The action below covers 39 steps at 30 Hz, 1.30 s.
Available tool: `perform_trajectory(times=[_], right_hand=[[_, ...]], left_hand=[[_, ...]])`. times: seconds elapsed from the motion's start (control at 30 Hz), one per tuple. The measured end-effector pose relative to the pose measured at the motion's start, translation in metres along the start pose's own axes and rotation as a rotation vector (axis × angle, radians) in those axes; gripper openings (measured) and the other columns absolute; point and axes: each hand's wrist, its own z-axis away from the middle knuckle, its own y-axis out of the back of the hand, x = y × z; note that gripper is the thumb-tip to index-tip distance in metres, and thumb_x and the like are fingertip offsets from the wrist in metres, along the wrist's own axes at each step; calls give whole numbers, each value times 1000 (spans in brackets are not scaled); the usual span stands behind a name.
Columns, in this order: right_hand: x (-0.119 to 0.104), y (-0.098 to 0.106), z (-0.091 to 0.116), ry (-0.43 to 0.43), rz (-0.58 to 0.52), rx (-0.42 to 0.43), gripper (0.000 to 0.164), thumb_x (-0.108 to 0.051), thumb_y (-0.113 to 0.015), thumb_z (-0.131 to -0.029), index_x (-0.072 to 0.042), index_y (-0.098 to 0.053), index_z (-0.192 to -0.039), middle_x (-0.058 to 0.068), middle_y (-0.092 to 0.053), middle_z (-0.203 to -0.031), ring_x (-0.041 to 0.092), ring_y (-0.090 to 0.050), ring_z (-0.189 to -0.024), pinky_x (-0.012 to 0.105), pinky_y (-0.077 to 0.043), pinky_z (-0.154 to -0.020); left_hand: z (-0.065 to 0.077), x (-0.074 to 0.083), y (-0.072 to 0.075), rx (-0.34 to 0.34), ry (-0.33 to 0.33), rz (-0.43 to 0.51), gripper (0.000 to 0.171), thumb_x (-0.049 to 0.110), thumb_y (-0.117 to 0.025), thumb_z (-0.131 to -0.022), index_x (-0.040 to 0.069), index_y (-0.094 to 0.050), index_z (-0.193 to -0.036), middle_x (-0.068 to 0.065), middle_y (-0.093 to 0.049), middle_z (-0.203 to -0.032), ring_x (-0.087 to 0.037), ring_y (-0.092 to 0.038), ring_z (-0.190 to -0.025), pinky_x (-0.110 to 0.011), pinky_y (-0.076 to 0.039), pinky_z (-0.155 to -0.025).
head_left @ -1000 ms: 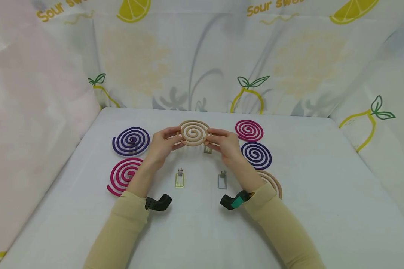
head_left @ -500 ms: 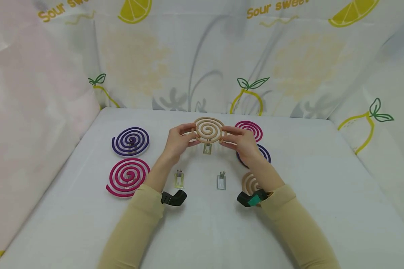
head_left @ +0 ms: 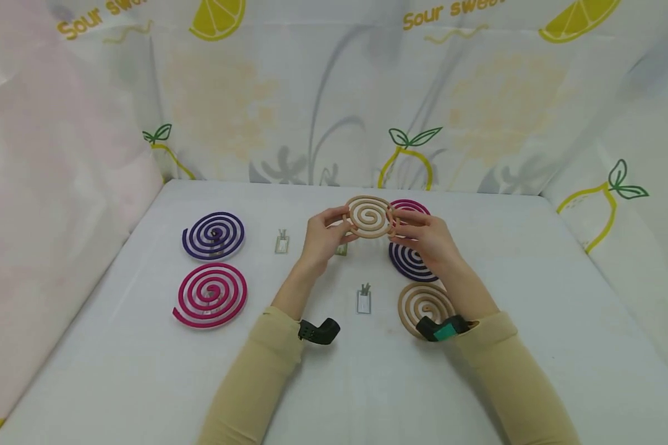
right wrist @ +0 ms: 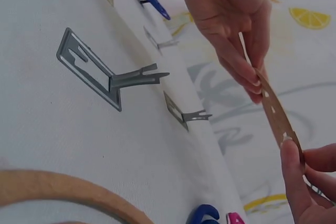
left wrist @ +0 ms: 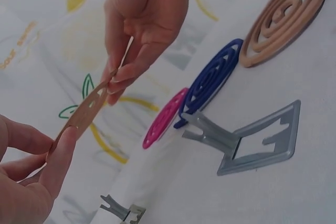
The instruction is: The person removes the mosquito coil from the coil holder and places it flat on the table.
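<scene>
A tan mosquito coil (head_left: 370,216) is held up over the far part of the table between both hands. My left hand (head_left: 324,238) pinches its left edge, thumb and fingers on either face. Its right edge is pinched by my right hand (head_left: 430,242). In the left wrist view the coil (left wrist: 86,107) appears nearly edge-on, tilted. Below it stand small metal coil stands: a grey one (head_left: 363,301) nearer me, one (head_left: 282,243) left of my left hand, and a gold-toned one (head_left: 342,249) partly hidden by that hand.
On the left lie a purple coil (head_left: 214,235) and a pink coil (head_left: 210,295), apparently on stands. Stacked front to back on the right are a tan coil (head_left: 426,308), a purple coil (head_left: 413,262) and a pink coil (head_left: 411,206), partly covered by my right hand and forearm.
Both hands have moved to the right, carrying the tan coil between them. My left forearm now covers the front left stand, and the back left stand has come into view.
</scene>
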Motion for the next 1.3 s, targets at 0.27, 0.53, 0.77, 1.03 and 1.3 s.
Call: perform_trajectory(times=[0.27, 0.53, 0.77, 1.03, 1.3], right_hand=[[-2, 19, 2, -8, 22, 11, 48, 9, -54, -96, 9, -45, -144, 6, -60, -118, 8, -69, -83, 22, -60, -80], [-5, 39, 1, -13, 43, 25, 47, 6, -55, -97, 7, -47, -143, 9, -55, -127, 8, -64, -93, 20, -59, -82], [-8, 56, 0, 29, 12, 7, 36, 5, -58, -96, 2, -57, -133, -4, -67, -109, 8, -65, -94, 22, -59, -82], [-12, 74, 2, 73, -62, -4, 26, 7, -60, -94, -11, -69, -110, -6, -73, -102, 7, -68, -88, 23, -60, -80], [-13, 85, 3, 90, -99, 7, 26, 10, -60, -93, -7, -66, -113, -4, -75, -100, 9, -70, -84, 23, -61, -78]], left_hand=[[-6, -9, -23, 30, 0, 22, 39, -11, -55, -93, -6, -58, -132, -22, -59, -127, -17, -64, -90, -26, -62, -78], [-9, -16, -46, 43, -13, 68, 40, -13, -53, -92, -7, -58, -131, -24, -60, -125, -15, -63, -81, -28, -62, -77], [-14, -24, -62, 72, -28, 104, 45, -12, -54, -92, -2, -54, -136, -23, -62, -125, -14, -64, -78, -28, -63, -74], [-15, -28, -85, 106, -12, 173, 51, -11, -57, -91, -1, -50, -140, -22, -64, -125, -11, -63, -75, -24, -62, -70], [-14, -32, -100, 166, -19, 191, 42, -8, -57, -92, -4, -55, -134, -21, -67, -123, -12, -64, -74, -31, -63, -74]])
